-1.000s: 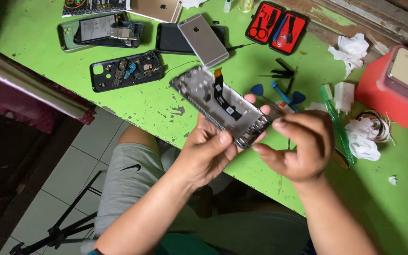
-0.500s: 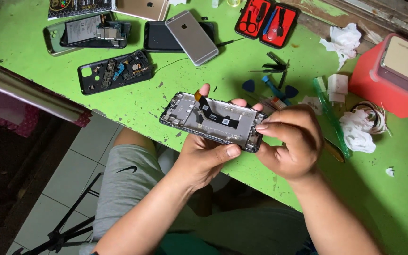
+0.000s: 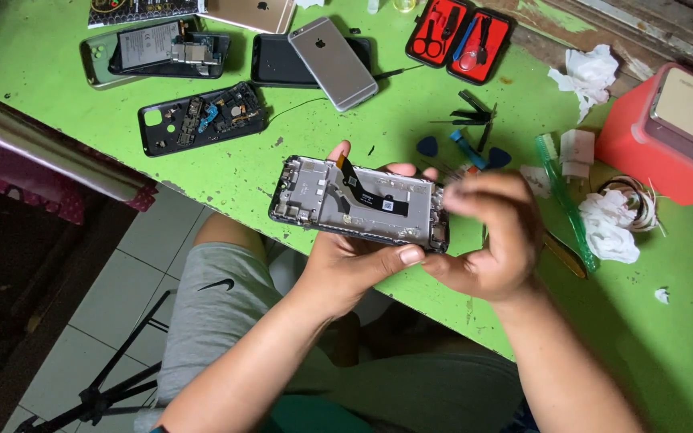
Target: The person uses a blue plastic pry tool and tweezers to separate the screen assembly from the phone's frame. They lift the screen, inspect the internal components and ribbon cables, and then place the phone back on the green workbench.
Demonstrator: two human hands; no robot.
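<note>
At the frame's centre, above the green desk [image 3: 298, 152], the left hand [image 3: 354, 261] grips an opened phone frame [image 3: 360, 200], back cover already off and black flex cable still in place, while the blurred right hand [image 3: 487, 240] curls closed at its right end.

Green table [image 3: 42, 48]. Far left: opened phone [image 3: 154, 50], black back cover [image 3: 200, 118] nearer. Far centre: silver phone [image 3: 333, 62] face down on dark phone [image 3: 270, 60], red tool case [image 3: 460, 30]. Right: red box [image 3: 667, 136], crumpled tissue [image 3: 613, 228].
</note>
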